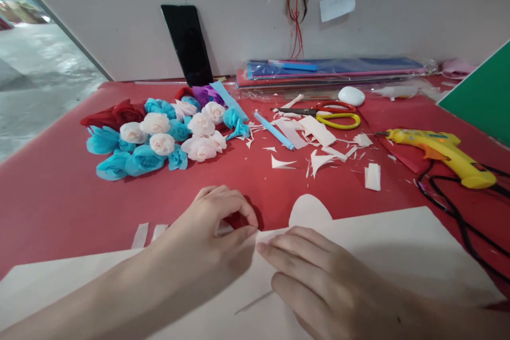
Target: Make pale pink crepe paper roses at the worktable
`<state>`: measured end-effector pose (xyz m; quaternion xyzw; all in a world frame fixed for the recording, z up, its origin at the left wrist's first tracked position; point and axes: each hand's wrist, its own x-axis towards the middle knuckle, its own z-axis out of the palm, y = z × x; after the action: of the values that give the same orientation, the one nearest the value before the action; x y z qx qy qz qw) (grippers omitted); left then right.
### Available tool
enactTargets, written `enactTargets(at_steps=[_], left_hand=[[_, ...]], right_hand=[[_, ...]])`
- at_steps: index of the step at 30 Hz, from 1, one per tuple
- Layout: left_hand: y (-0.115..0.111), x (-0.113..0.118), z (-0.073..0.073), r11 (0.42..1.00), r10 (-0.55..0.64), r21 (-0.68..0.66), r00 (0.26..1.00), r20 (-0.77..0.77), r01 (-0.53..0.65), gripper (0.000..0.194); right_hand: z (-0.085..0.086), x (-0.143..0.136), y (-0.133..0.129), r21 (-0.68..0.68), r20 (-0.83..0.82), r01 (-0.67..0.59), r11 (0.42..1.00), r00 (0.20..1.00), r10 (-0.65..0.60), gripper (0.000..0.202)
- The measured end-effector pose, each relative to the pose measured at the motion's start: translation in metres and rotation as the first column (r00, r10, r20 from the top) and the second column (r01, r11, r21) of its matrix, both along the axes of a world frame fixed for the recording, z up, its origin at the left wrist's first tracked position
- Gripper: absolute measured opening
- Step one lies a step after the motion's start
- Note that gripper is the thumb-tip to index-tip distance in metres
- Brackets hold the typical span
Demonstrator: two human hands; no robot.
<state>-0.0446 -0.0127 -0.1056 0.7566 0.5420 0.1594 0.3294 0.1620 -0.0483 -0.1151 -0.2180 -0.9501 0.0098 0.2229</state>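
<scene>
A large pale paper sheet [378, 244] spreads across the front of the red table. My left hand [227, 223] is closed at its upper edge, thumb and forefinger pinching the paper near the middle. Close beside it, my right hand [314, 276] lies on the sheet with fingers stretched out, fingertips almost meeting the left thumb. A thin grey stick or wire [254, 302] pokes out from beneath the right fingers; its other end is hidden. Behind the right hand, a rounded pale paper piece [308, 210] shows past the sheet's edge.
Red, blue, white and purple paper flowers [159, 133] cluster at left. Scissors [338, 119], a blue pen [274, 131] and paper scraps [282, 162] lie mid-table. At right sits a yellow glue gun [442, 151] with a black cord. A phone [187, 45] leans on the wall.
</scene>
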Motion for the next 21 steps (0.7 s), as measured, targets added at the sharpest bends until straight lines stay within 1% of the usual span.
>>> enactTargets(at_steps=[2, 5, 9, 12, 15, 21], left_hand=[[-0.0011, -0.0001, 0.0005, 1.000, 0.008, -0.001, 1.000, 0.005, -0.008, 0.021], [-0.0002, -0.0016, -0.0002, 1.000, -0.005, 0.016, 1.000, 0.011, 0.005, 0.020], [0.0021, -0.0044, -0.0026, 0.994, -0.032, 0.103, 0.999, 0.024, 0.030, 0.018], [0.0016, -0.0053, -0.0050, 0.988, -0.057, 0.147, 0.998, 0.021, 0.054, 0.018], [0.0002, -0.0038, -0.0065, 0.988, -0.065, 0.144, 0.998, 0.000, 0.064, 0.017], [-0.0007, 0.0010, -0.0044, 0.991, -0.057, 0.117, 0.998, -0.022, 0.059, 0.018]], right_hand=[[-0.0001, 0.0003, 0.0006, 0.004, 0.027, -0.013, 1.000, 1.000, 0.013, 0.042], [-0.0015, -0.0002, 0.0017, 0.014, 0.016, -0.005, 1.000, 1.000, 0.005, 0.041], [-0.0042, -0.0007, 0.0018, 0.000, -0.010, -0.011, 1.000, 1.000, 0.011, 0.039], [-0.0037, 0.0004, 0.0014, 0.005, 0.004, -0.026, 1.000, 1.000, 0.026, 0.037], [-0.0024, 0.0013, 0.0008, 0.012, 0.042, -0.032, 0.999, 0.999, 0.032, 0.036], [-0.0044, 0.0003, 0.0000, 0.037, -0.013, -0.017, 0.999, 1.000, 0.017, 0.034]])
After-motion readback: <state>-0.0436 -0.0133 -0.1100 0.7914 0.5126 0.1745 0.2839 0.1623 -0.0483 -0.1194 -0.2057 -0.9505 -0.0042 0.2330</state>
